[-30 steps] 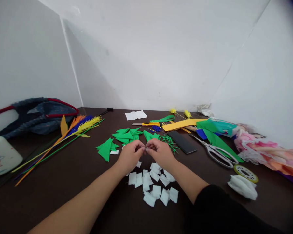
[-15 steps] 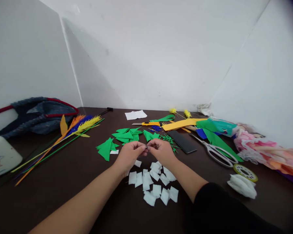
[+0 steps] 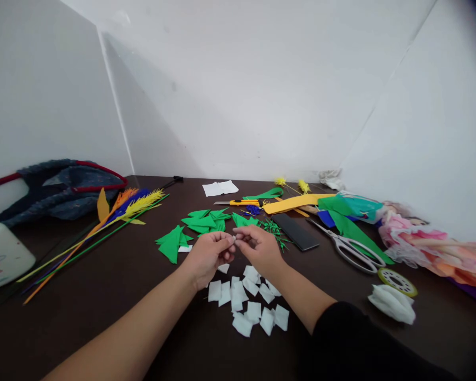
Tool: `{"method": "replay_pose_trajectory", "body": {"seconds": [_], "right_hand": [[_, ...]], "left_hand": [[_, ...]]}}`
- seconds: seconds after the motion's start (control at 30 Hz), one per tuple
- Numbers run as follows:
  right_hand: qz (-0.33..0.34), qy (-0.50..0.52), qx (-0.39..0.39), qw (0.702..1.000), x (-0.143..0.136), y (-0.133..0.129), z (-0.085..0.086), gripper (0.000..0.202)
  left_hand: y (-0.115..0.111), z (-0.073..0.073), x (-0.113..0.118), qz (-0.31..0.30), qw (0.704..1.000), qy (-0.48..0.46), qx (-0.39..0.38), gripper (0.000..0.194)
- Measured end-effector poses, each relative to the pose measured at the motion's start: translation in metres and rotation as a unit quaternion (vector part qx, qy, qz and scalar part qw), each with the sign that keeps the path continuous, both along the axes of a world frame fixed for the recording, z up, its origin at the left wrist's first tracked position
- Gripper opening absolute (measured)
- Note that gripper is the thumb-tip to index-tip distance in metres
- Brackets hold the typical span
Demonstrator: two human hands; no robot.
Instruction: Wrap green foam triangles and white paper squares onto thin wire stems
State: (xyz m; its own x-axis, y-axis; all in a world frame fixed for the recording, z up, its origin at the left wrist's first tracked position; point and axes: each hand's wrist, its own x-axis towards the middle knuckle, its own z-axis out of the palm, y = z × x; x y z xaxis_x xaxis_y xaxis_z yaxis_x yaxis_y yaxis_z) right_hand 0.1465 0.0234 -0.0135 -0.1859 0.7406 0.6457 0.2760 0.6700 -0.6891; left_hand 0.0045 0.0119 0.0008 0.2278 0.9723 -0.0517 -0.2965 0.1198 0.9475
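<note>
I am watching left hand (image 3: 207, 255) pinching tiny pale piece (image 3: 234, 239), right hand (image 3: 263, 251) grip unclear; slackening pinch risking drop.

No words or numbers here are clear enough to read. The white bottle (image 3: 8, 256) at the far left has some marks on its front: a wiggly blue line, a reddish line under it, and a blue-green streak near the bottom. They look more like a drawing than letters. The blue-green cloth (image 3: 359, 206) on the right has a little dark mark, too small to make out.
</note>
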Motion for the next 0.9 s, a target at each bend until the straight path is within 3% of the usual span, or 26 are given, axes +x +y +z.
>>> {"method": "replay_pose_trajectory", "body": {"seconds": [0.13, 0.27, 0.53, 0.67, 0.9], "right_hand": [[0.031, -0.007, 0.046, 0.998, 0.002, -0.001, 0.006, 0.019], [0.013, -0.004, 0.086, 0.996, 0.000, -0.001, 0.008, 0.007], [-0.068, -0.119, 0.206, 0.969, -0.002, -0.004, 0.003, 0.017], [-0.086, -0.156, 0.176, 0.968, -0.001, -0.004, 0.005, 0.014], [-0.032, -0.111, 0.073, 0.991, 0.001, -0.002, 0.001, 0.011]], "left_hand": [[-0.003, 0.002, 0.000, -0.012, 1.000, -0.005, -0.001, 0.016], [-0.006, 0.004, 0.000, -0.014, 1.000, -0.013, -0.010, 0.016], [-0.014, 0.005, 0.001, -0.007, 1.000, -0.010, -0.008, 0.018], [-0.009, 0.000, 0.001, -0.008, 0.999, 0.035, 0.016, 0.024], [-0.006, -0.002, -0.001, 0.007, 0.996, 0.094, 0.003, 0.027]]}}
